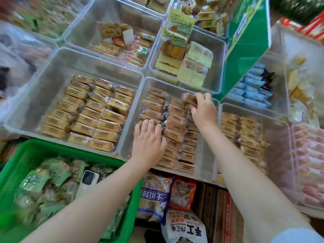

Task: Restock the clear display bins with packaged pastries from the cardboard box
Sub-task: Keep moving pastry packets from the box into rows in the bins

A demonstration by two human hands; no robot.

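Note:
A clear display bin (208, 165) in the middle holds rows of brown packaged pastries (175, 120) in clear wrappers. My left hand (149, 139) lies on the left rows, fingers bent down over the packets. At the bin's far right corner my right hand (203, 109) grips a few wrapped pastries (189, 99) between curled fingers and thumb. A cardboard box (217, 207) sits below the shelf edge, partly hidden by my right arm.
Similar pastry-filled clear bins stand left (28, 127) and right (280, 123). Behind are bins with yellow-green packets (219, 67) and mixed snacks. A green basket (21, 165) with green packets and a phone (87, 181) is lower left. Snack bags lie below, a green sign (245, 50) leans at right.

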